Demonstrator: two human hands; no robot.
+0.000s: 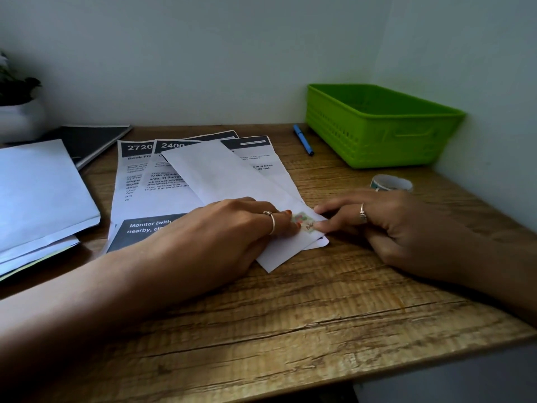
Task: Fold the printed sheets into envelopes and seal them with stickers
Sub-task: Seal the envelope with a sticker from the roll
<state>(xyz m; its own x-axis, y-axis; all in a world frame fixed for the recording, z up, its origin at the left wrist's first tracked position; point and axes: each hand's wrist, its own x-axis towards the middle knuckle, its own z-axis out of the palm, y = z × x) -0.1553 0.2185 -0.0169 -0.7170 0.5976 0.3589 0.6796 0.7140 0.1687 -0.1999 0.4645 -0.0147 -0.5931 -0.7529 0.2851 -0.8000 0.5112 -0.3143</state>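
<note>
A white envelope (220, 175) lies diagonally across the printed sheets (162, 184) in the middle of the wooden desk (290, 315). A small colourful sticker (303, 221) sits on its near right end. My left hand (220, 237) presses flat on the envelope, fingertips at the sticker's left edge. My right hand (392, 228) pinches the sticker's right edge and the envelope's edge between thumb and forefinger. A roll of stickers (392, 182) stands just behind my right hand.
A green plastic basket (377, 126) stands at the back right by the wall, a blue pen (303, 140) beside it. A stack of white envelopes (40, 196) lies at the left over a dark notebook (90, 141). A potted plant (17, 106) fills the far left corner.
</note>
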